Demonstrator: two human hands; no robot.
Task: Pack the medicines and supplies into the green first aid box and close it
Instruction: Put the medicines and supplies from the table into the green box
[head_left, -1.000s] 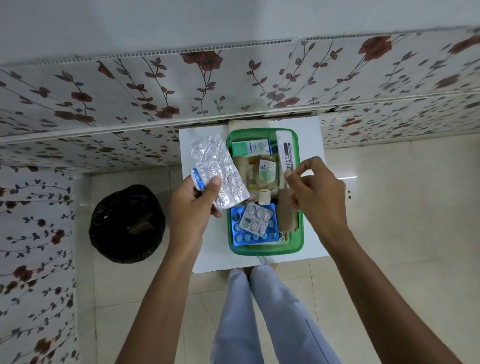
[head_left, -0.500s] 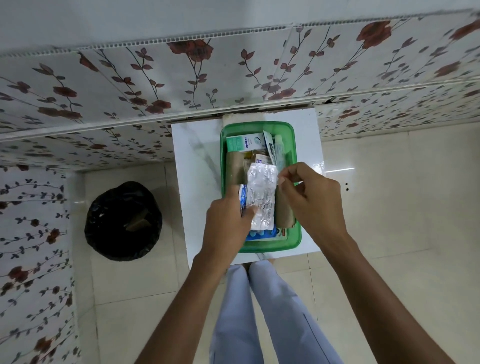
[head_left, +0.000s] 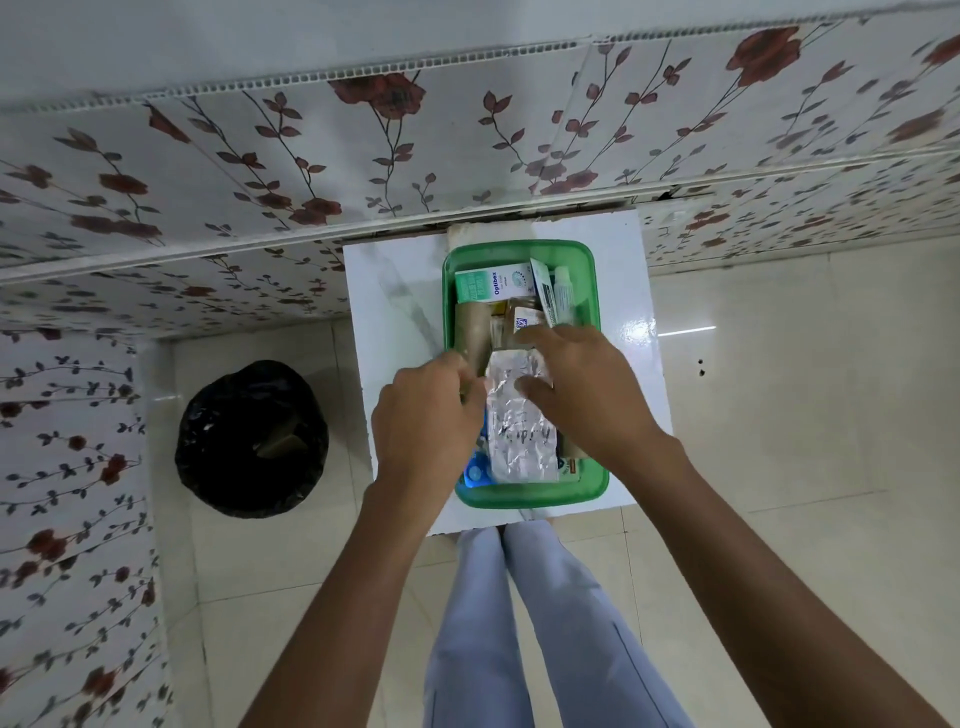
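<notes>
The green first aid box (head_left: 597, 270) stands open on a small white table (head_left: 395, 312). Inside it are a green-white Optibex carton (head_left: 493, 285), a white tube (head_left: 563, 293), a brown roll (head_left: 470, 327) and a blue blister pack (head_left: 475, 473). A silver blister pack (head_left: 522, 441) lies lengthwise on top of the contents. My left hand (head_left: 421, 415) has curled fingers on the pack's left edge. My right hand (head_left: 587, 389) holds its far end, thumb on the foil and fingers over the top. No lid is in view.
A black-lined waste bin (head_left: 252, 439) stands on the tiled floor left of the table. The floral wall (head_left: 467, 156) runs right behind the table. My legs in light trousers (head_left: 519, 623) are just in front of it.
My left hand carried the silver blister pack from left of the box into it and laid it flat. My right hand moved onto the pack's far end.
</notes>
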